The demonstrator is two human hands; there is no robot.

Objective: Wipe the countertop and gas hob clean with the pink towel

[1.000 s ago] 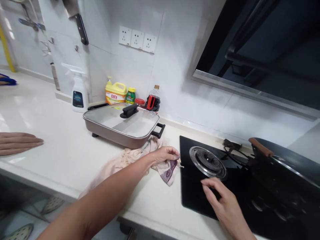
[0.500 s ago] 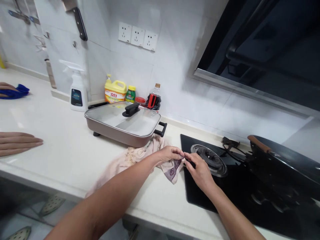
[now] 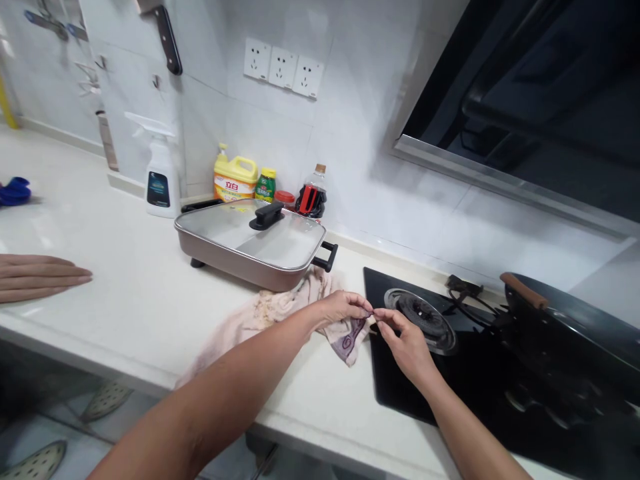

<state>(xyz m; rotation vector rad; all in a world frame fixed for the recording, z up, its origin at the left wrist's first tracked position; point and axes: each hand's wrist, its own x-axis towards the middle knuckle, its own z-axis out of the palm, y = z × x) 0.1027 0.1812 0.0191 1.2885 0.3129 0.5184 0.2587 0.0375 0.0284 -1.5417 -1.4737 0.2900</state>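
Observation:
A pale pink cloth (image 3: 347, 343) with a purple patterned corner lies crumpled on the counter, part of it against the underside of a brown electric pan (image 3: 240, 263) with a glass lid. My left hand (image 3: 343, 307) pinches the cloth's edge near that corner. Close against its fingertips, my right hand (image 3: 407, 343) is also closed in a pinch at the cloth's edge, over the left border of the black cooktop (image 3: 400, 383). My fingers hide the exact spot between them.
A wok (image 3: 575, 320) stands at the right of the cooktop. Behind the pan are a yellow detergent jug (image 3: 235, 179), a green bottle (image 3: 265, 185) and a dark sauce bottle (image 3: 313, 193). A white spray bottle (image 3: 161, 180) stands left. Another person's hand (image 3: 43, 277) rests flat on the counter.
My right hand's fingertips have shifted slightly right along the cloth's edge, while my left keeps its pinch. At far left, another person's hand with a blue cloth has moved left, mostly out of view.

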